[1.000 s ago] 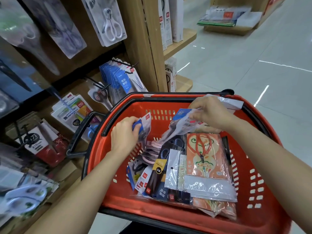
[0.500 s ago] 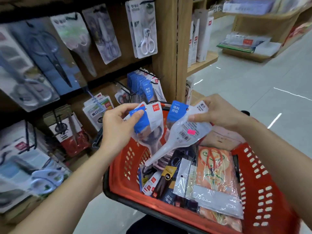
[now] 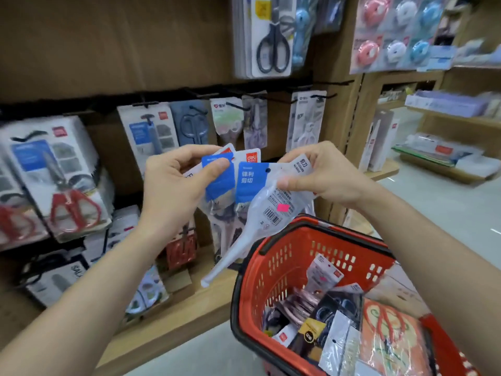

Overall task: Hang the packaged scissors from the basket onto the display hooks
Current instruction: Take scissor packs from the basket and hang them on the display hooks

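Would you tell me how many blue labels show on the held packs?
2. One blue label sits under the left hand's thumb on its scissor pack; the other is right of it, beside the right hand. More may be hidden.

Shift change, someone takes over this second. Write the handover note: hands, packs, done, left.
Left hand: grips a blue-labelled pack by its top.
Right hand: pinches a barcode pack at its top, tip pointing down-left.
Both packs are held up in front of the hooks, above the basket. Whether either hand holds more than one pack is unclear.
Done: these packs are out of the basket.
Left: neither is on a hook yet. Hang both, then the other packs lying in the basket.
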Demonstrator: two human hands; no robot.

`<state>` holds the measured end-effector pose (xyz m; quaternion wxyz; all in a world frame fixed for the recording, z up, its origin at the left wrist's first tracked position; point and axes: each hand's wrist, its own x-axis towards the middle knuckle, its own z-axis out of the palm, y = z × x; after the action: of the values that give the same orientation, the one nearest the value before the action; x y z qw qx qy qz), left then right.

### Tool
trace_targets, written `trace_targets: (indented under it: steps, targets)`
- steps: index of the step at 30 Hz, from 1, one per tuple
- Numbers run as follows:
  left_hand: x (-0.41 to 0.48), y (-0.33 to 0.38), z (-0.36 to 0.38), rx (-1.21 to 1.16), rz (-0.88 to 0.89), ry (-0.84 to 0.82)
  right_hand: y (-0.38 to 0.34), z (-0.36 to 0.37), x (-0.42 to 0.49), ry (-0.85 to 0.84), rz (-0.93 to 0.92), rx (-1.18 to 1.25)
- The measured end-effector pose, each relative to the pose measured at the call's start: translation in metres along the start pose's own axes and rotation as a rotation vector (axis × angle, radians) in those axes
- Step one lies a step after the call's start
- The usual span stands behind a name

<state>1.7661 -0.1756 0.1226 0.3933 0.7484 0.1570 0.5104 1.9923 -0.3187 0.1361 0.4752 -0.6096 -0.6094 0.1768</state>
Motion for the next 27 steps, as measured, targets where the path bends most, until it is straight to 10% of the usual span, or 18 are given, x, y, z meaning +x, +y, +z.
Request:
trace_targets:
  steps: [27]
  targets:
    - [-0.134,-0.087,-0.295,0.196,-0.378,0.390,-0.057,0.306,0.057,0.068,-0.650,-0.790]
